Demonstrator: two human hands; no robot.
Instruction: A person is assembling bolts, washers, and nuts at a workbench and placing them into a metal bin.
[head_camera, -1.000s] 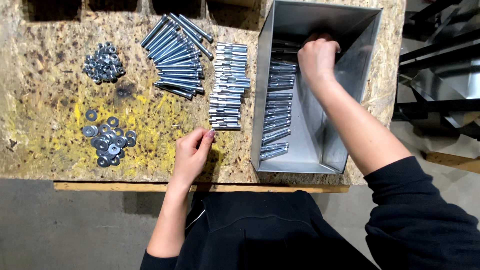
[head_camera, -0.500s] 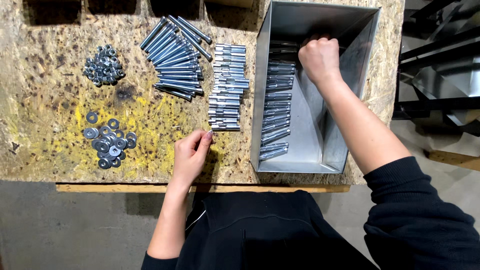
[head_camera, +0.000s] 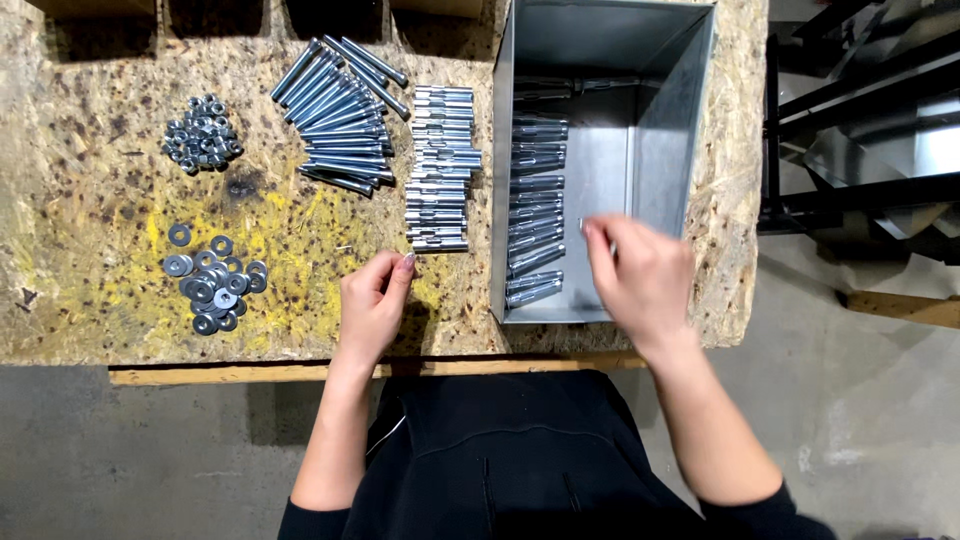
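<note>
The right hand (head_camera: 640, 275), blurred, hangs over the metal box's (head_camera: 665, 160) front edge; its grip cannot be told. The left hand (head_camera: 372, 300), loosely curled and holding nothing, rests near the board's (head_camera: 80, 200) front edge below a row of sleeves (head_camera: 440, 165).

- Table (head_camera: 90, 290): rough chipboard, matt, stained yellow.
- Bin (head_camera: 660, 150): smooth grey sheet metal, dull sheen.
- Bolts (head_camera: 340, 120), sleeves (head_camera: 440, 170), washers (head_camera: 215, 285), nuts (head_camera: 203, 145): bright shiny metal.

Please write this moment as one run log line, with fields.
left hand: rests on board by sleeve row | right hand: over metal bin, blurred, grasp unclear | bolts, nuts, washers: in piles
</note>
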